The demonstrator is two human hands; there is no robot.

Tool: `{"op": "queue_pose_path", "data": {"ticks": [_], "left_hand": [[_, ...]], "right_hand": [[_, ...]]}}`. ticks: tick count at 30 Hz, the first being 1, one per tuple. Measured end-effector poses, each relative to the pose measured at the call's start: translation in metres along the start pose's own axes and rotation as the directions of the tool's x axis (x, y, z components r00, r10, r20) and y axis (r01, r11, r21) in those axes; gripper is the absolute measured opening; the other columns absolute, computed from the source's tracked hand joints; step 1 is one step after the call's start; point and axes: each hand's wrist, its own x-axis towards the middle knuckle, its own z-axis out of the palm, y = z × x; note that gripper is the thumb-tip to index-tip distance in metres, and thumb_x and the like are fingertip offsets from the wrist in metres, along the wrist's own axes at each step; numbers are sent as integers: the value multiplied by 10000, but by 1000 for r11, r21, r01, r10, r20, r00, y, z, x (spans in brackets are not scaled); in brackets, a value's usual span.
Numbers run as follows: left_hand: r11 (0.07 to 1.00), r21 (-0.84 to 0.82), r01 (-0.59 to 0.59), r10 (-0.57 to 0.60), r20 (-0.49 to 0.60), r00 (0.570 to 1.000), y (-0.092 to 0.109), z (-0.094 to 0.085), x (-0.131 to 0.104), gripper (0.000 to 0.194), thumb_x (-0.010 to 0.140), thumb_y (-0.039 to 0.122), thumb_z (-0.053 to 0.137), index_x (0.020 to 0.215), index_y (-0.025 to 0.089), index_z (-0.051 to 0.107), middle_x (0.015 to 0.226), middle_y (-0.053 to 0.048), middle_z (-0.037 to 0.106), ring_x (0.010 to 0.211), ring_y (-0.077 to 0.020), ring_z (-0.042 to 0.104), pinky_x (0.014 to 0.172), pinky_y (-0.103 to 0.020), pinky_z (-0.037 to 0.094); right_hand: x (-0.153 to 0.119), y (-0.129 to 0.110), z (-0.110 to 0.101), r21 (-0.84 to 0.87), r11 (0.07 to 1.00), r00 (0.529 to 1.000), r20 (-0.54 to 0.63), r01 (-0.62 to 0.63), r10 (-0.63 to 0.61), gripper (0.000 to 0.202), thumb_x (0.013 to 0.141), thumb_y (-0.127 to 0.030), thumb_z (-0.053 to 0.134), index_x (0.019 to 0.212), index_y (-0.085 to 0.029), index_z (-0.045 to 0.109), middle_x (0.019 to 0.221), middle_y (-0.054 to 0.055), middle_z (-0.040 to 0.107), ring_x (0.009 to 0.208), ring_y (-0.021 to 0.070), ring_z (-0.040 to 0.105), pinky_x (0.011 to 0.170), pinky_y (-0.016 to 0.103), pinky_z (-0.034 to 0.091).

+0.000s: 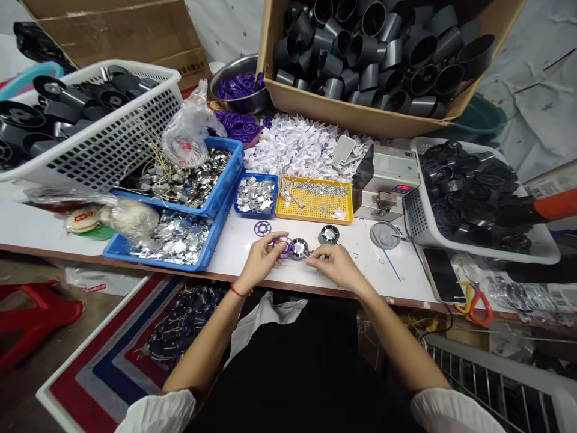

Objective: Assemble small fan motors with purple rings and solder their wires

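Note:
My left hand (265,255) is closed on a purple spoked ring (283,246), holding it just above the white tabletop. Right beside that ring lies a round black part with a silvery, star-like centre (299,248). My right hand (332,263) has its thumb and fingertips pinched together at the right edge of this black part; whatever sits in the pinch is too small to make out. A second round black part (329,234) rests behind my right hand. Another purple ring (262,228) lies flat behind my left hand.
Behind my hands stand a yellow tray (288,211) of small metal pieces, a small blue tray (236,207) and a grey machine (392,168). Stacked blue bins (210,243) are at left, a white basket (536,240) at right. A phone (444,275) and scissors (480,308) lie near the front edge.

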Motion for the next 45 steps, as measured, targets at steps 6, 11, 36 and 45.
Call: {"op": "queue_pose_path", "data": {"ticks": [6,11,36,45], "left_hand": [[918,254,-304,301,54,952,42,-13,27,327,879,344,591,1150,171,655,985,-61,710,657,-104,604,607,-216,524],[885,318,-340,343,50,938,36,-15,33,305,887,313,587,1149,172,655,1004,-62,716,791,-137,655,714,-239,537],[947,273,-167,186,-45,982,15,-23,5,370,878,403,581,1166,182,654,1010,-60,707,674,-121,598,635,-237,515],[945,281,-168,188,-47,981,12,-25,3,368,883,414,574,1166,192,652,1029,-63,700,725,-135,612,659,-244,522]], "right_hand": [[52,3,-23,98,990,980,162,102,-117,103,731,-294,754,764,-199,772,783,31,760,739,187,682,711,290,486],[65,9,-7,-69,988,988,81,140,-135,55,757,-267,751,765,-215,768,768,7,759,720,159,678,698,270,458],[79,-6,-26,-252,810,787,504,529,-356,103,877,-256,642,907,-226,736,872,16,723,771,152,631,683,259,401],[82,-3,-22,-224,786,752,522,577,-403,110,881,-259,634,891,-242,742,863,2,733,746,141,632,649,248,379]]}}
